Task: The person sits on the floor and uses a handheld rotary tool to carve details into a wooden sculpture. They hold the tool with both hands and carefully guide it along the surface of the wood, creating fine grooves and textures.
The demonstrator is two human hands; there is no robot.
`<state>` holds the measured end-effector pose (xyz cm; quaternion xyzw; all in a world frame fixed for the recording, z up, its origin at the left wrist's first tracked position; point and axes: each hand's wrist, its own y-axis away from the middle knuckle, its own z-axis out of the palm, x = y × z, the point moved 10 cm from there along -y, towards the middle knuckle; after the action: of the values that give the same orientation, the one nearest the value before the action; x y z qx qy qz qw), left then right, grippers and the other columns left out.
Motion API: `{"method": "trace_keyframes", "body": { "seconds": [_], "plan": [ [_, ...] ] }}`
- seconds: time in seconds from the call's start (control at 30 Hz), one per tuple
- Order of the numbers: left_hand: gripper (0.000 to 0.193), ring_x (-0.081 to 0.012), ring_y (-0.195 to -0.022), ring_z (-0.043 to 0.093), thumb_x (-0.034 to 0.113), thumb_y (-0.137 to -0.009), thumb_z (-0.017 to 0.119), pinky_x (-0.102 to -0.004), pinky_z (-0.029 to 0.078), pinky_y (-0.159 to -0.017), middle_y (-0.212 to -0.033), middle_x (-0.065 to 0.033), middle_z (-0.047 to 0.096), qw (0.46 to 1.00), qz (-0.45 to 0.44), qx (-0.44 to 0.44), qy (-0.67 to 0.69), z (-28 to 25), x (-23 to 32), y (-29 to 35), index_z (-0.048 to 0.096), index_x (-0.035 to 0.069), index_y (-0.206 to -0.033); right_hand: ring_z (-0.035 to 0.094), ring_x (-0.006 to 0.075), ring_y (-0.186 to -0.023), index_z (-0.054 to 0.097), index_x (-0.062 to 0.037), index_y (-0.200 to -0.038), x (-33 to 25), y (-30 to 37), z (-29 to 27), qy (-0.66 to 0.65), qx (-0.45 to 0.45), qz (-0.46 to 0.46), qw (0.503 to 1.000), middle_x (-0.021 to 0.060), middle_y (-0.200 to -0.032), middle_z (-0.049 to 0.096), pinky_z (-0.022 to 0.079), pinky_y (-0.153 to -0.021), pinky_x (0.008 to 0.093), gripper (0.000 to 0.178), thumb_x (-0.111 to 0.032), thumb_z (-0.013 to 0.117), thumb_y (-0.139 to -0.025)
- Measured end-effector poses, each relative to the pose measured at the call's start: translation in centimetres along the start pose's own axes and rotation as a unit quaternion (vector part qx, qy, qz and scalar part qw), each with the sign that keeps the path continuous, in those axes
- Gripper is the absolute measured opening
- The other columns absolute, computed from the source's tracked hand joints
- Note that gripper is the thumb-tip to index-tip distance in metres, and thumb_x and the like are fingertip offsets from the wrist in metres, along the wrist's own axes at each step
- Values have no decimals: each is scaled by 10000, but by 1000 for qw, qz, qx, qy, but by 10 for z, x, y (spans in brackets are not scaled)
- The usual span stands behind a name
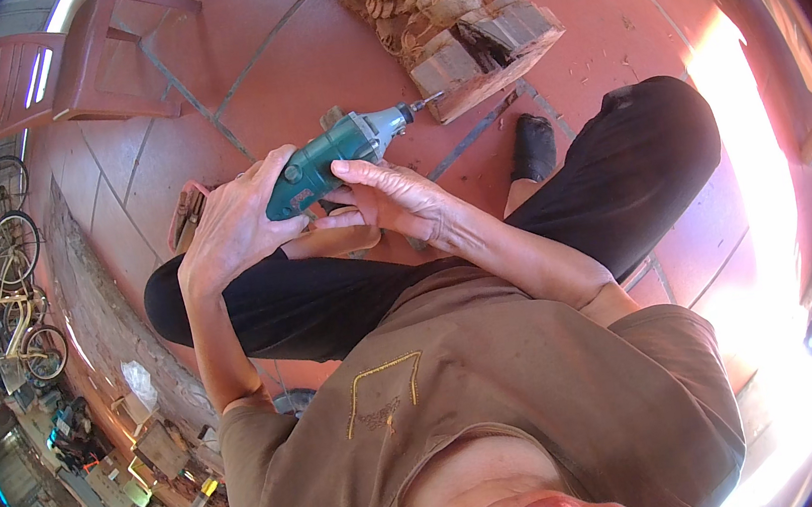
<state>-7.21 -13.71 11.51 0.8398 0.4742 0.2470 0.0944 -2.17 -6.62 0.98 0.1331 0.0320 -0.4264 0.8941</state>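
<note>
A green die grinder [321, 163] with a grey nose is held in front of me over my crossed legs. Its thin metal bit [428, 102] points right, close to a carved wooden block [487, 62] but apart from it. My left hand [239, 210] wraps round the rear of the grinder's body. From the near side, my right hand [392, 198] supports it, the thumb pressed on the casing and the other fingers partly hidden beneath. The carving lies on the tiled floor, with deep relief on top and a hollow in its flat near end.
Red floor tiles [306, 75] surround me. A reddish plastic chair [109, 67] stands at the far left. Bicycles [13, 248] and a long rough timber [109, 287] are on the left, with cluttered tools and boxes [100, 469] nearer. Bright sunlight falls along the right.
</note>
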Motion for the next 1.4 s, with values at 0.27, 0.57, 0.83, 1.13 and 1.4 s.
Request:
{"method": "trace_keyframes", "body": {
  "seconds": [0.27,0.57,0.83,1.13,1.4],
  "plan": [
    [718,-323,-995,675,196,-702,790,-481,391,-907,-1104,-103,662,1000,1,-3,0,1,-1,-1,461,147,-1339,509,275,-1283,507,-92,-1302,1,-1,-2,-4,3,-1,1000,87,-1312,565,463,-1043,566,496,-237,740,-889],
    [554,-416,-919,663,153,-737,731,-467,523,-768,-1041,-207,665,998,53,35,-10,-10,17,0,479,93,-1227,515,271,-1274,525,-85,-1284,0,-2,-1,-6,-1,-4,1000,89,-1303,572,468,-1036,555,477,-242,741,-889],
    [567,-414,-914,669,166,-732,730,-467,523,-771,-1027,-219,667,998,47,31,-16,-8,13,0,477,87,-1233,515,274,-1274,525,-73,-1289,-1,-2,2,-5,-13,-8,1000,103,-1307,570,464,-1041,551,488,-251,741,-889],
    [554,-407,-913,676,166,-740,719,-462,528,-780,-1033,-210,671,998,48,37,-18,-9,13,0,479,87,-1233,525,266,-1264,534,-77,-1279,-1,-3,0,0,-7,0,1000,93,-1295,583,464,-1042,550,467,-244,737,-893],
    [560,-406,-913,677,167,-738,720,-463,528,-785,-1035,-211,671,999,35,27,-16,-8,12,0,475,85,-1235,528,280,-1260,533,-76,-1275,0,-5,-2,-2,0,0,1000,101,-1291,585,463,-1044,553,471,-244,742,-888]
  ]
}}
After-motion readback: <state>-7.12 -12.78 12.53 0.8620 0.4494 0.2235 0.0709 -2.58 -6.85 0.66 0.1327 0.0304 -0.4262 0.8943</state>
